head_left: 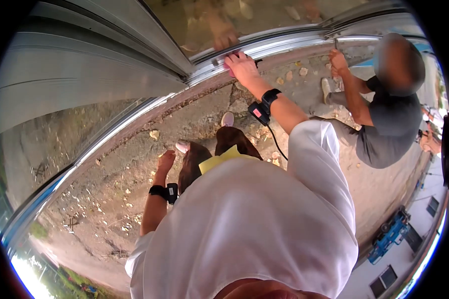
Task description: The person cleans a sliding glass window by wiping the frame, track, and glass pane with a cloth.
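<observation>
One pink object [227,66], long axis hidden, sits at the metal window track [279,46] under the nearer right hand [244,69], its curled fingers gripping it; the left hand [166,160], opening unclear, hangs well apart from the track.

A window frame [279,48] runs across before the person, from far left to the right, with a glass pane [184,17] beyond it. A small item [231,71] lies in the right hand [243,68], against the frame. The left hand [166,160] is over the ground [110,174], left of the shoes [227,119]. Stone fragments [154,134] are scattered on the ground. To the right, a co-worker [391,117] is beside the frame; well apart, a vehicle [388,235] stands near a building [424,219].
</observation>
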A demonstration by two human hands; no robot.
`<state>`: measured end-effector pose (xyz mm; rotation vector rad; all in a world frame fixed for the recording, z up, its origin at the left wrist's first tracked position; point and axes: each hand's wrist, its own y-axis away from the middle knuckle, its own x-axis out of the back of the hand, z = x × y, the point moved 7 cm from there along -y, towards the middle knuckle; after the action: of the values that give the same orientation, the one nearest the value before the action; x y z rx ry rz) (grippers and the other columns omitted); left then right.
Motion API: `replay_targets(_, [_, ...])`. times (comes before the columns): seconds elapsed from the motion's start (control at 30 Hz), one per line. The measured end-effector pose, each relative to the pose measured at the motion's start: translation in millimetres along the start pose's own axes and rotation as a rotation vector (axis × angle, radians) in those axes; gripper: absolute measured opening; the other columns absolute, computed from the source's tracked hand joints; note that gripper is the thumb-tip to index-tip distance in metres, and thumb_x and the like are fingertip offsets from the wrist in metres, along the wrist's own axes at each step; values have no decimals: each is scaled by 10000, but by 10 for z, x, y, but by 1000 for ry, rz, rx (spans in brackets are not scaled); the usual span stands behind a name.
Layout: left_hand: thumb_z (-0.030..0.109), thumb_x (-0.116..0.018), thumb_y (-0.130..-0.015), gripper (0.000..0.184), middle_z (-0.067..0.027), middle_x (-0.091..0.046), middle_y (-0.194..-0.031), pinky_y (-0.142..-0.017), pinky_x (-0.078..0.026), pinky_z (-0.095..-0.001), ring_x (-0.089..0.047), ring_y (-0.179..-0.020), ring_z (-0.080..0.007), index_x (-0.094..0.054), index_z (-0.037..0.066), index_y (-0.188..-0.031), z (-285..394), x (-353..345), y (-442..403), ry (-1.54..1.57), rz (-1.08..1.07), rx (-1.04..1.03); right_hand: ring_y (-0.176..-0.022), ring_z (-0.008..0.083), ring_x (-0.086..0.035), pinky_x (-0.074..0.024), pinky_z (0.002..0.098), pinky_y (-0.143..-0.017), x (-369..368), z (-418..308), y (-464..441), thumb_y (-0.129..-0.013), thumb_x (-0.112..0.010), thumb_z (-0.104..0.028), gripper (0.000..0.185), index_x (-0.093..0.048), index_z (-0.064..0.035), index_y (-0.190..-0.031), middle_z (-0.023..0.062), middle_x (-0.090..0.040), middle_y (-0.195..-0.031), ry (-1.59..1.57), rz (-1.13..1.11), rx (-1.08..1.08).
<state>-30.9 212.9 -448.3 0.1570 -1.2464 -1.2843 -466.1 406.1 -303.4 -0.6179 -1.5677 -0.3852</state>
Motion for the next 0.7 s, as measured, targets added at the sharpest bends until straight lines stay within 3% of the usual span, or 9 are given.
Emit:
replay_targets(0.13, [341,-546,-830,322,-145,-651,-958,-793,-479,-406,-612,-936,-318,-605,175,-1100,-111,146,130,35,50,32,-888,275,-564,-499,393,-707,0,536,44,-740,-598,-194,246,-571,-140,-979,43,-598,-887,211,-109,-166])
replay_targets(0.2, [339,-542,-831,318,-152,-647,-968,-793,-477,-416,-606,-942,-331,-607,163,-1088,-425,3,129,54,29,88,-955,288,-580,-496,391,-750,358,849,206,-769,-592,-249,279,-571,-151,-1029,58,-625,-966,36,-217,-401])
replay_targets(0.27, [324,-536,-829,302,-161,-640,-984,-793,-475,-433,-597,-956,-341,-611,164,-1073,-778,-279,58,67,1,1,-990,301,-593,-494,398,-776,395,1286,464,-766,-605,-301,352,-562,-158,-1084,74,-637,-1035,-222,-348,-747])
replay_targets(0.4, [349,-513,-820,322,-176,-626,-1013,-824,-467,-444,-578,-985,-366,-613,175,-1072,-949,-438,234,-78,-119,120,-960,321,-610,-491,422,-791,-11,1737,777,-756,-609,-315,397,-553,-151,-1112,110,-636,-1048,-127,-304,-693])
replay_targets(0.43, [368,-507,-821,332,-186,-623,-1014,-836,-463,-445,-575,-990,-373,-611,187,-1080,-1111,-526,165,-64,-159,218,-961,327,-607,-488,431,-792,2,1797,778,-752,-615,-313,405,-552,-149,-1117,124,-633,-1045,-98,-275,-781])
replay_targets(0.53, [371,-506,-827,326,-188,-624,-1012,-831,-465,-442,-579,-988,-370,-609,202,-1086,-972,-361,172,-37,-76,146,-951,359,-596,-482,442,-792,126,1697,847,-730,-641,-333,484,-522,-210,-1182,147,-621,-1061,-168,-194,-888])
replay_targets(0.6, [369,-508,-829,328,-186,-626,-1012,-826,-464,-442,-580,-984,-369,-606,202,-1094,-755,-249,116,-14,-61,154,-968,352,-575,-467,433,-834,328,1702,785,-770,-610,-293,390,-559,-138,-1124,150,-629,-1007,-238,178,-878])
replay_targets(0.63, [367,-509,-831,329,-183,-627,-1013,-822,-464,-442,-582,-981,-367,-602,203,-1101,-687,-168,185,-2,-57,171,-982,335,-562,-449,419,-864,326,1706,683,-789,-580,-257,341,-565,-111,-1096,147,-627,-1006,-202,329,-712])
replay_targets(0.7, [363,-513,-832,341,-182,-628,-1013,-815,-463,-439,-585,-977,-361,-596,191,-1115,-456,-54,173,-17,-60,192,-1006,323,-550,-435,407,-881,158,1685,458,-792,-566,-237,322,-567,-96,-1082,136,-622,-1023,-138,269,-659])
